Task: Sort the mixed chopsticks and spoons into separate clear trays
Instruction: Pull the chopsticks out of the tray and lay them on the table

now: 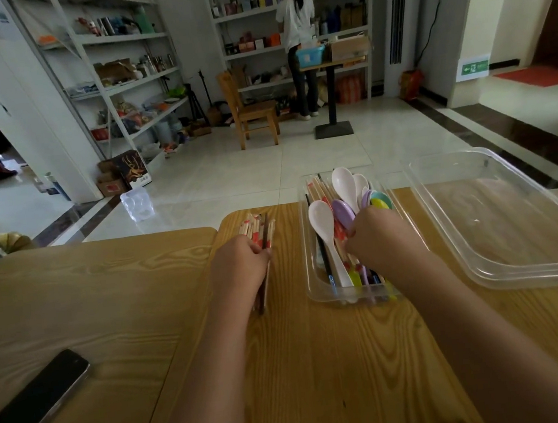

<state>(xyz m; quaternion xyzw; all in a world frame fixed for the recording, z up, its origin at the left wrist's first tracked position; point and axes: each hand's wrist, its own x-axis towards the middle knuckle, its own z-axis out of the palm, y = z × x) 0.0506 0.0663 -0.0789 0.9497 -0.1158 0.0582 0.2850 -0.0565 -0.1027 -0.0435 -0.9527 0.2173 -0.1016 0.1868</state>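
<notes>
Your left hand sits at the centre of the frame, just left of the small clear tray, and its grip is closed around a bundle of chopsticks. The pale wooden sticks with red marks fan out past your fingers toward the top of the frame, their lower ends showing under your wrist against the table. Your right hand is inside the small clear tray, fingers curled down into the mixed pile. You cannot tell from here whether that grip has closed on anything. In the tray, a white spoon lies just left of your fingers, a purple spoon beside it, and more spoons in white, teal and yellow rise behind your knuckles. Loose chopsticks lie beneath them. A large clear tray rests at the right of the frame, just beside the small one. A dark phone lies at the lower left.
</notes>
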